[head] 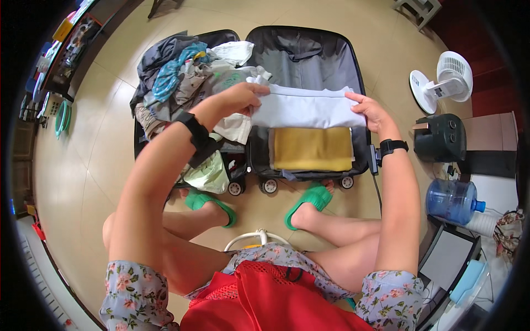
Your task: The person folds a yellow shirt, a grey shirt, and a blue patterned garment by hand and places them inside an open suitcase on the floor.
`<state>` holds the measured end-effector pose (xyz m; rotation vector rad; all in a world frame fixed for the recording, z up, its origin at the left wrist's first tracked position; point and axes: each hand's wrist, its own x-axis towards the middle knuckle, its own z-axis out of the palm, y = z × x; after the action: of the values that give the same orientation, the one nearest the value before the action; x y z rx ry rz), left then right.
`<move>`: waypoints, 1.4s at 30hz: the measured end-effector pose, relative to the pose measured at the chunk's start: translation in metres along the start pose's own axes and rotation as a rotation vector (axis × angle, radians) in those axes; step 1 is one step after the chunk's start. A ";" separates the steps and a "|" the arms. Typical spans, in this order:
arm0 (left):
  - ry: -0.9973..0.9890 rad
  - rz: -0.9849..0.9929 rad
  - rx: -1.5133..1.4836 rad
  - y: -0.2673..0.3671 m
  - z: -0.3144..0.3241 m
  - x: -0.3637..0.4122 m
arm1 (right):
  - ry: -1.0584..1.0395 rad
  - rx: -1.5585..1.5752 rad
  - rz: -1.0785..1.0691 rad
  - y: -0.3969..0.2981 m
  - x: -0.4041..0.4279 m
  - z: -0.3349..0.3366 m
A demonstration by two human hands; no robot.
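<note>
A folded white cloth garment (pixel 308 108) is stretched between my two hands above the right half of an open suitcase (pixel 359 66). My left hand (pixel 247 97) grips its left end, and my right hand (pixel 367 111) pinches its right end. Just below the garment, a folded mustard-yellow cloth (pixel 312 149) lies in the suitcase's lower right part. Grey lining (pixel 285 62) shows above it. In the left half sits a heaped pile of clothes, with a dark grey garment (pixel 159 56), a blue patterned cloth (pixel 167 80), white pieces and a pale green plastic bag (pixel 209 173).
The suitcase lies on a tiled floor (pixel 103 165), its wheels (pixel 270 186) facing my green slippers (pixel 315 198). To the right stand a white fan (pixel 453 76), a dark green air fryer (pixel 441 138) and a blue water bottle (pixel 451 202). A shelf (pixel 68 58) is at the upper left.
</note>
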<state>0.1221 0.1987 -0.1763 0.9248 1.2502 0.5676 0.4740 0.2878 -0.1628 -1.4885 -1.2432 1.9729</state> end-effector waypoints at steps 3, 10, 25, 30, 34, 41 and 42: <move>0.074 0.003 0.062 -0.013 0.006 0.028 | 0.035 -0.045 0.059 0.014 0.016 -0.008; 0.352 0.261 0.527 -0.048 0.012 0.108 | 0.206 -0.306 -0.119 0.035 0.074 -0.032; 0.483 0.170 0.738 -0.102 0.045 0.161 | 0.401 -0.767 -0.180 0.100 0.117 -0.049; 0.370 0.194 0.601 -0.105 0.041 0.166 | 0.400 -0.786 -0.186 0.104 0.122 -0.056; 0.330 0.157 0.566 -0.103 0.044 0.155 | 0.444 -0.817 -0.092 0.107 0.120 -0.047; 0.401 -0.152 0.441 -0.106 0.065 0.129 | 0.475 -0.912 0.110 0.097 0.112 -0.025; 0.295 -0.162 0.469 -0.104 0.068 0.125 | 0.484 -0.913 0.109 0.101 0.113 -0.030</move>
<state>0.2072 0.2248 -0.3288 1.1392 1.7537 0.2897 0.4798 0.3282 -0.3120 -2.2836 -1.9456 0.9539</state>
